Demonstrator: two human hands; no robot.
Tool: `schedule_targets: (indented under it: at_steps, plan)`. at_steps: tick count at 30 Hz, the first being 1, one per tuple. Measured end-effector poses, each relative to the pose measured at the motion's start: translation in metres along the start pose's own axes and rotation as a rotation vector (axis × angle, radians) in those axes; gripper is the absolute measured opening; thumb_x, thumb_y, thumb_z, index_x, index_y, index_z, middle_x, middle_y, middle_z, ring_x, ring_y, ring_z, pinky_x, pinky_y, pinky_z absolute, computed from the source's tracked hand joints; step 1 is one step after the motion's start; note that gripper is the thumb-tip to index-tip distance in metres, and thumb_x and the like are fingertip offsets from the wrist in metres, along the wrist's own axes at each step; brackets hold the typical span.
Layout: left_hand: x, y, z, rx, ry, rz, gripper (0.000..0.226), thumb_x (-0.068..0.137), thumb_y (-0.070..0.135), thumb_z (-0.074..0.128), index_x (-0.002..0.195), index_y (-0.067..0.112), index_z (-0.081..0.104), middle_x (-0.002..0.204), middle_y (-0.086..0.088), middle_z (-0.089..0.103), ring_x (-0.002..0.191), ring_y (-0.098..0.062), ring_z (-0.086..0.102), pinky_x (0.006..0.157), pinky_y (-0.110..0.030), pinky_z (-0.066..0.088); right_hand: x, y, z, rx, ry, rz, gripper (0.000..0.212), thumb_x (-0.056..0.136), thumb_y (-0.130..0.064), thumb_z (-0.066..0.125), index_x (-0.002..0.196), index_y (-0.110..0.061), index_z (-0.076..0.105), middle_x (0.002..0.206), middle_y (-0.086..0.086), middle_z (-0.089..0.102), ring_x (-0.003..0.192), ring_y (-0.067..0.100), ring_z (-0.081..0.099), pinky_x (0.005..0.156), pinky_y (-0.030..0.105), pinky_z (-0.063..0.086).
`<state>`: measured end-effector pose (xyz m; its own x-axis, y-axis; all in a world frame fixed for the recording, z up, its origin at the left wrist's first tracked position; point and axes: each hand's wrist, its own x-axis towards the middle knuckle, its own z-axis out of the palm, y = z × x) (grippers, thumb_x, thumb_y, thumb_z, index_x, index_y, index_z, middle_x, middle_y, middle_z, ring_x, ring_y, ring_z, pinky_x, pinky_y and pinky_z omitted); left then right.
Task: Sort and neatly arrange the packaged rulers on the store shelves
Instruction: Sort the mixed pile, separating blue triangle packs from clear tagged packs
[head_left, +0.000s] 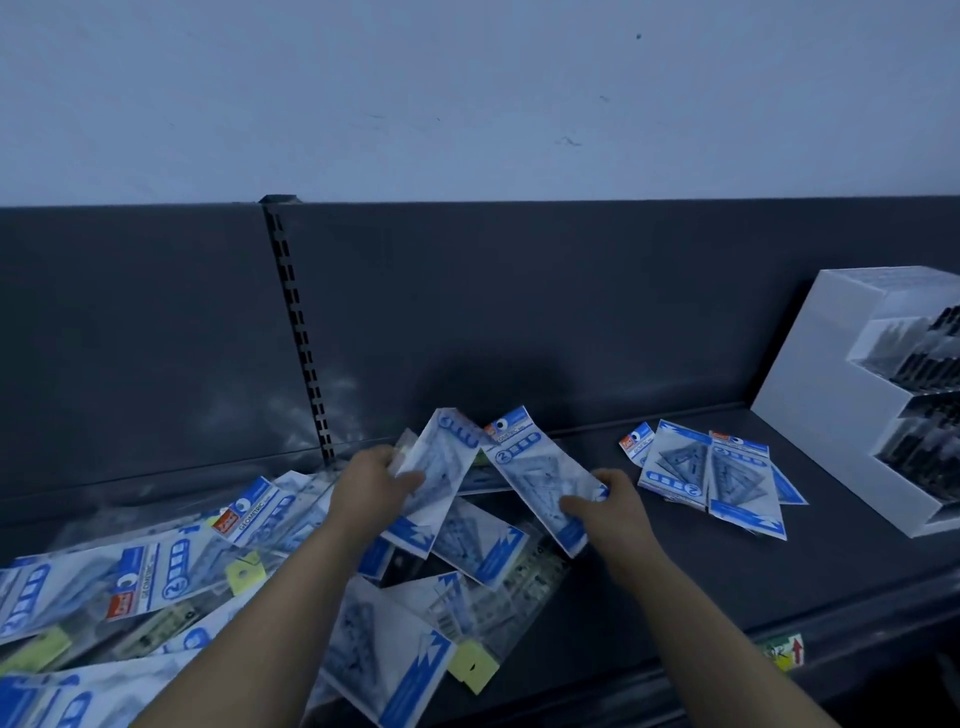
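Right now the left hand (374, 486) is gripping a fanned packet (447, 457) and the right hand (608, 506) is pinching a second packet (540, 483), whose long axis is slanting from upper left down to lower right above the shelf (675, 587). The tidy stack (717, 478) is lying flat just right of the right hand, the nearer one, while the loose heap (156, 571) is sprawling to the left. Labels are showing "GEOMETRIC" and a circled "2".
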<state>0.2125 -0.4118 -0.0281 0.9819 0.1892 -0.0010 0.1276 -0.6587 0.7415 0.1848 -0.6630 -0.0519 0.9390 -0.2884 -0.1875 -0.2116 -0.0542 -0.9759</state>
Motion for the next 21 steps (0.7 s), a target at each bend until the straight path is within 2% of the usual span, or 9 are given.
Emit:
schedule_targets:
  at_steps: [4,7,10,12,14,17,18,19,21]
  plan:
    - [-0.001,-0.004,-0.009,-0.17,-0.08,-0.064,0.018,0.085,0.021,0.072,0.079,0.01,0.059,0.076,-0.005,0.062,0.066,-0.018,0.057,0.057,-0.026,0.04,-0.007,-0.002,0.017,-0.034,-0.055,-0.008,0.037,0.081,0.002,0.067,0.11,-0.014,0.052,0.1,0.009,0.063,0.086,0.028,0.066,0.066,0.036,0.055]
    - [-0.004,-0.007,-0.009,-0.345,-0.157,-0.12,0.016,0.086,0.024,0.071,0.088,0.01,0.064,0.089,-0.008,0.067,0.08,-0.023,0.063,0.07,-0.033,0.05,-0.012,-0.004,0.034,-0.021,-0.09,0.0,0.025,0.084,0.004,0.063,0.106,-0.006,0.059,0.09,0.008,0.066,0.076,0.022,0.065,0.06,0.03,0.053]
    - [-0.014,0.001,-0.002,-0.495,-0.21,-0.145,0.008,0.091,0.013,0.065,0.084,0.012,0.063,0.082,-0.003,0.065,0.068,-0.01,0.059,0.054,-0.019,0.05,-0.016,-0.003,0.054,0.031,-0.163,0.056,0.017,0.09,-0.003,0.059,0.107,-0.005,0.062,0.09,0.01,0.069,0.076,0.023,0.066,0.06,0.029,0.051]
    - [-0.018,0.005,0.004,-0.562,-0.236,-0.151,0.007,0.093,0.01,0.062,0.094,0.005,0.065,0.086,-0.005,0.068,0.067,-0.012,0.064,0.049,-0.019,0.05,-0.019,-0.002,0.067,0.074,-0.213,0.091,0.017,0.091,-0.013,0.061,0.108,-0.01,0.063,0.096,0.011,0.07,0.082,0.025,0.068,0.065,0.034,0.056]
    - [-0.019,0.005,0.007,-0.529,-0.239,-0.131,0.01,0.094,0.012,0.06,0.098,0.005,0.065,0.092,-0.008,0.07,0.073,-0.015,0.067,0.055,-0.023,0.052,-0.021,0.0,0.075,0.088,-0.207,0.096,0.021,0.088,-0.017,0.068,0.107,-0.015,0.064,0.097,0.008,0.072,0.084,0.026,0.07,0.071,0.038,0.059]
    - [-0.016,-0.005,0.005,-0.353,-0.178,-0.087,0.006,0.093,0.01,0.059,0.089,0.008,0.064,0.087,-0.005,0.068,0.074,-0.014,0.063,0.058,-0.019,0.051,-0.023,-0.002,0.074,0.045,-0.155,0.043,0.03,0.082,-0.004,0.071,0.111,-0.007,0.062,0.095,0.009,0.07,0.078,0.023,0.069,0.059,0.031,0.056]
    - [-0.013,-0.01,0.003,-0.251,-0.139,-0.064,0.005,0.091,0.01,0.059,0.093,0.008,0.064,0.091,-0.006,0.067,0.08,-0.017,0.064,0.064,-0.021,0.052,-0.024,-0.003,0.071,0.021,-0.141,0.033,0.033,0.082,-0.002,0.071,0.113,-0.006,0.06,0.097,0.011,0.069,0.078,0.022,0.068,0.057,0.029,0.054]
    - [-0.008,-0.018,0.003,-0.151,-0.111,-0.044,0.017,0.089,0.012,0.061,0.105,0.006,0.063,0.104,-0.01,0.066,0.094,-0.023,0.063,0.077,-0.026,0.053,-0.023,-0.003,0.068,0.01,-0.127,0.029,0.035,0.082,-0.001,0.07,0.115,-0.005,0.059,0.1,0.012,0.068,0.079,0.023,0.067,0.058,0.029,0.054]
    - [0.0,-0.028,0.003,0.018,-0.062,-0.02,0.052,0.088,0.022,0.065,0.134,0.005,0.047,0.134,-0.016,0.051,0.12,-0.031,0.051,0.097,-0.037,0.045,-0.021,-0.005,0.06,-0.011,-0.105,0.005,0.037,0.081,0.001,0.071,0.115,-0.003,0.057,0.104,0.014,0.065,0.082,0.023,0.066,0.062,0.032,0.055]
